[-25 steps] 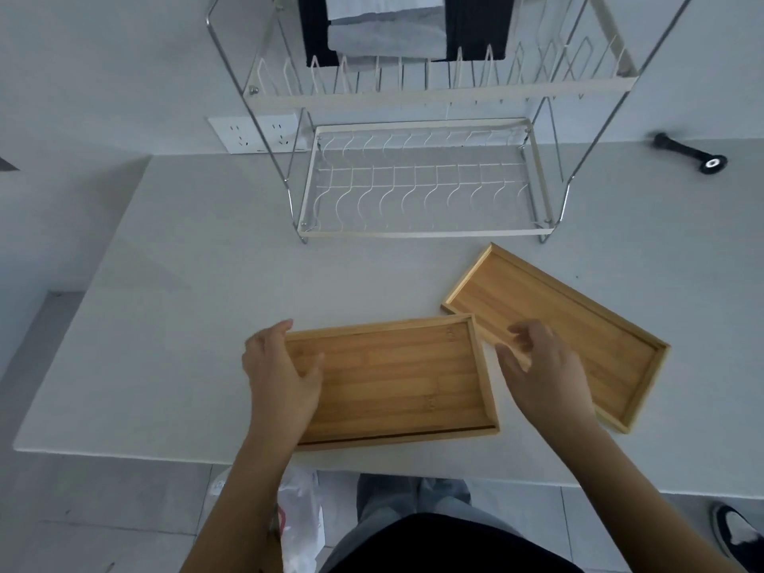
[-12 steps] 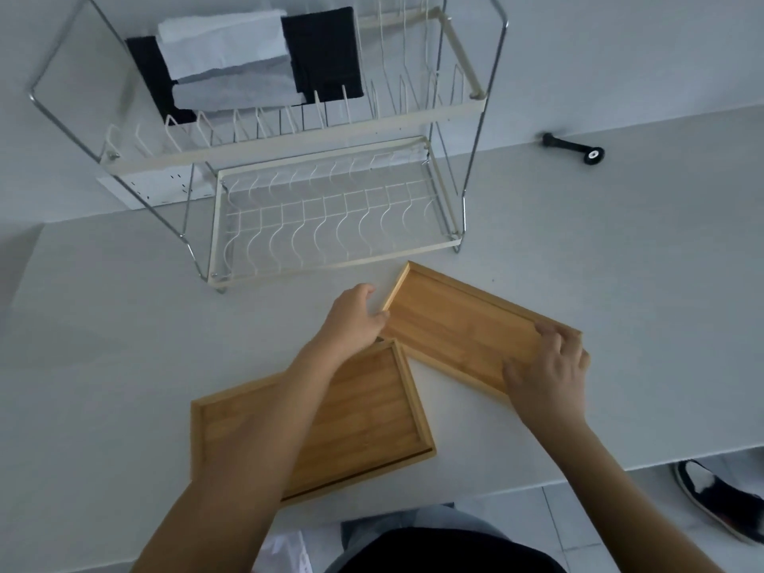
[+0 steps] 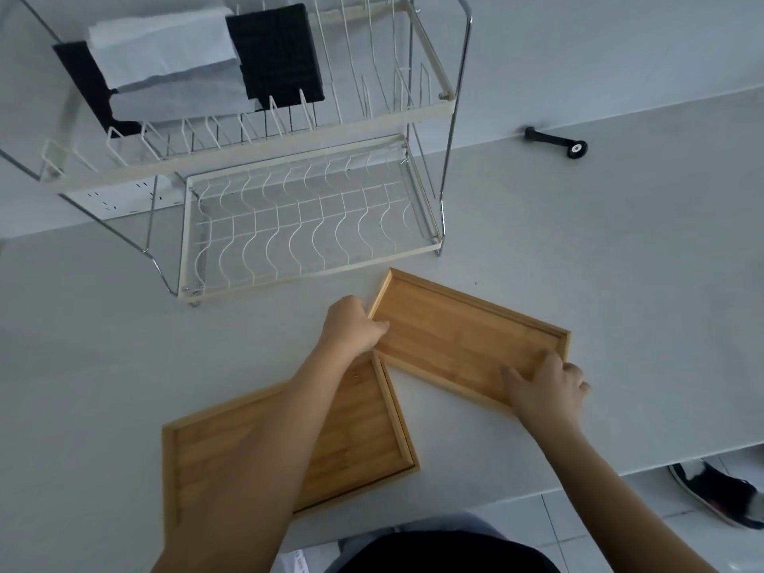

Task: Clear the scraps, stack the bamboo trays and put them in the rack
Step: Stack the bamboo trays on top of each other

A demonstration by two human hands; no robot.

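Two bamboo trays lie flat on the grey table. The right tray (image 3: 459, 337) sits angled in front of the dish rack. My left hand (image 3: 351, 328) grips its near-left corner, thumb over the rim. My right hand (image 3: 545, 386) grips its near-right end, fingers inside the rim. The left tray (image 3: 364, 428) lies nearer the table's front edge, partly hidden under my left forearm. The two-tier wire dish rack (image 3: 314, 262) stands behind them, its lower shelf holding nothing. No scraps are visible on the trays.
Black and white cloths (image 3: 186, 64) hang in the rack's upper tier. A small black tool (image 3: 556, 142) lies at the back right by the wall. The table's front edge (image 3: 620, 477) runs close to my right arm; a shoe (image 3: 719, 494) is on the floor below.
Both hands left the near tray and moved to the right tray, taking hold of its two ends. The view swung right and closer.
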